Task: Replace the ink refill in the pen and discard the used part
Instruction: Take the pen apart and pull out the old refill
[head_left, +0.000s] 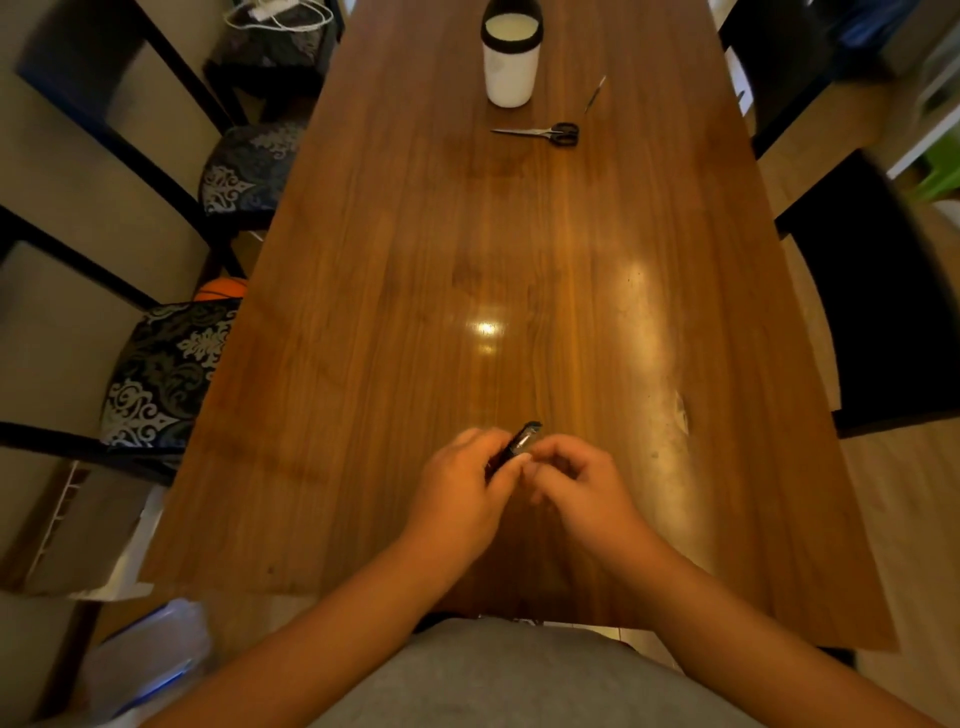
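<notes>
A black pen (521, 441) with a shiny clip sticks up and to the right from between my two hands, just above the near part of the wooden table (395, 322). My left hand (462, 488) is closed around its lower barrel. My right hand (576, 478) pinches the pen near the clip with thumb and fingertips. Most of the pen's body is hidden inside my fingers. A thin refill-like stick (595, 93) lies far off, to the right of the white container.
A white container (510, 60) with a black rim stands at the far end of the table. Black-handled scissors (543, 133) lie just in front of it. Chairs with patterned cushions (166, 374) line the left side; dark chairs (893, 312) stand on the right.
</notes>
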